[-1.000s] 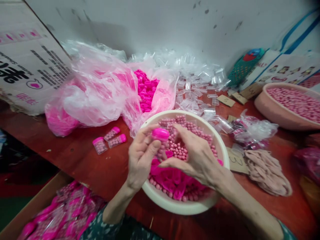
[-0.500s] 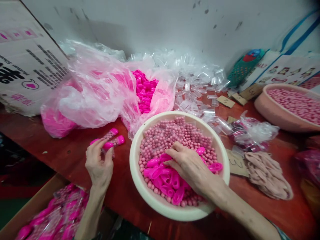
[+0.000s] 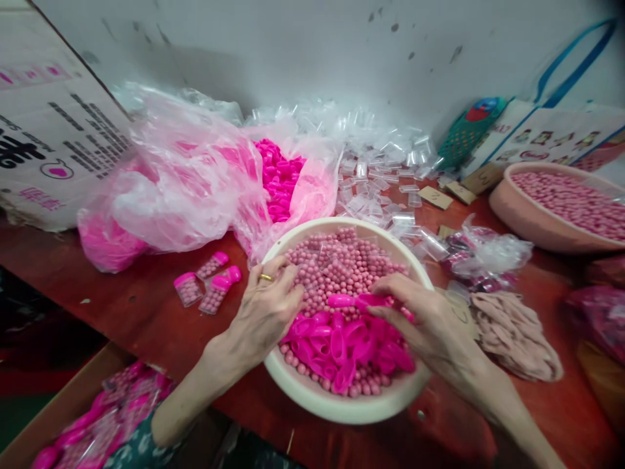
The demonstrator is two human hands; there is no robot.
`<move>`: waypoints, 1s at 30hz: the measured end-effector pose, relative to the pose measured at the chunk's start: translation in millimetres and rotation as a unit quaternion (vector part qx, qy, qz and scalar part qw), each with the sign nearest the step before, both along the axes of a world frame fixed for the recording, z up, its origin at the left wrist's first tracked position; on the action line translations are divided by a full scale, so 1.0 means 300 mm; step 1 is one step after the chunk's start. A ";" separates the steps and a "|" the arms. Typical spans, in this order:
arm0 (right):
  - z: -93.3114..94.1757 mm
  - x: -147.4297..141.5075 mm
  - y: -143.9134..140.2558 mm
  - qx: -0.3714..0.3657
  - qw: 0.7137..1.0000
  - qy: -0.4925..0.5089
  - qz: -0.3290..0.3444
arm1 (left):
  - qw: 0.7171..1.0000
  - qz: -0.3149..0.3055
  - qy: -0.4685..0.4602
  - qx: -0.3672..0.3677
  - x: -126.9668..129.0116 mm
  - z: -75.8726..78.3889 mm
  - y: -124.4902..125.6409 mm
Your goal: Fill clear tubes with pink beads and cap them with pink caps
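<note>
Hands meet over a big white bowl (image 3: 342,407) that sits on a red table (image 3: 161,312). The bowl is full of small pink balls (image 3: 342,264), with a heap of bright pink caps (image 3: 342,345) on the near side.

The left hand (image 3: 266,312) rests on the left rim of the bowl, with a gold ring (image 3: 266,277) on one finger. Its fingers are bent and close together, dipping into the balls; it is hard to tell if they hold anything. The right hand (image 3: 430,322) lies over the right side of the bowl. Its fingers pinch a pink cap (image 3: 364,300) just above the heap.

Left of the bowl, four little clear tubes (image 3: 208,286) full of pink balls lie on the table, each with a pink cap on. Behind them is a big soft plastic bag (image 3: 195,176) with more bright pink caps showing through its open mouth. Empty clear tubes (image 3: 385,163) are piled along the wall.

A cardboard box (image 3: 49,143) stands at the far left, with black printed writing and a small pink heart mark; the words are too slanted to read. Small brown card tags (image 3: 434,197) lie near the clear tubes, with a scribbled mark that cannot be read. A second bowl (image 3: 512,212), pinkish, holds more balls at the far right. A beige cloth (image 3: 517,335) lies crumpled beside the white bowl. Down at the lower left, an open carton (image 3: 73,397) holds many filled tubes.
</note>
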State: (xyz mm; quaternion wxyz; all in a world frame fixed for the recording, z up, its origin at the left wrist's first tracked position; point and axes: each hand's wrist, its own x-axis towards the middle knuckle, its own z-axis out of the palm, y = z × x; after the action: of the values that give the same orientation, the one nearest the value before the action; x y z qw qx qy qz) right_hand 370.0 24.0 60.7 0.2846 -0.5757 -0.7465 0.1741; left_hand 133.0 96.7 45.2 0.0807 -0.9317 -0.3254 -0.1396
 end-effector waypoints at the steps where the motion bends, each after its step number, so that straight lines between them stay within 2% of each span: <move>1: 0.009 0.020 -0.012 0.005 1.000 0.000 -0.013 | 1.000 -0.008 0.001 -0.005 0.001 -0.002 0.003; 5: 0.045 0.078 -0.052 0.034 0.998 -0.044 -0.043 | 0.995 -0.036 -0.061 -0.063 0.004 0.009 0.010; 10: 0.055 0.069 -0.063 0.019 0.997 -0.075 0.008 | 0.959 -0.118 -0.126 -0.224 0.036 0.014 0.002; 13: 0.029 0.009 -0.064 -0.026 0.998 -0.058 0.024 | 0.937 -0.087 -0.119 -0.317 0.045 -0.018 -0.012; 15: 0.004 -0.043 -0.067 -0.049 0.997 -0.047 0.031 | 0.931 -0.057 -0.131 -0.335 0.044 -0.045 -0.017; 17: -0.020 -0.094 -0.070 -0.057 0.997 -0.032 0.043 | 0.925 -0.052 -0.156 -0.343 0.043 -0.061 -0.014; 20: -0.047 -0.151 -0.068 -0.034 0.998 0.000 0.047 | 0.903 -0.057 -0.184 -0.384 0.053 -0.052 -0.003; 22: -0.057 -0.168 -0.061 0.019 0.998 0.042 0.033 | 0.882 -0.030 -0.222 -0.414 0.066 -0.028 0.001; 25: -0.060 -0.161 -0.044 0.060 0.984 0.162 -0.042 | 0.832 0.020 -0.310 -0.460 0.081 0.008 -0.005; 28: -0.054 -0.136 -0.029 -0.012 0.940 0.322 -0.114 | 0.782 0.026 -0.382 -0.492 0.090 0.024 -0.025; 30: -0.051 -0.123 -0.020 -0.069 0.886 0.441 -0.124 | 0.766 0.015 -0.403 -0.502 0.095 0.023 -0.038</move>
State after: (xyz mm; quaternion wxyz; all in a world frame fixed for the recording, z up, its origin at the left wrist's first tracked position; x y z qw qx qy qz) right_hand 333.0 17.9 45.5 0.5632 -0.5456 -0.4528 0.4244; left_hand 161.4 85.1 52.1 -0.5346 -0.6928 -0.3653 -0.3175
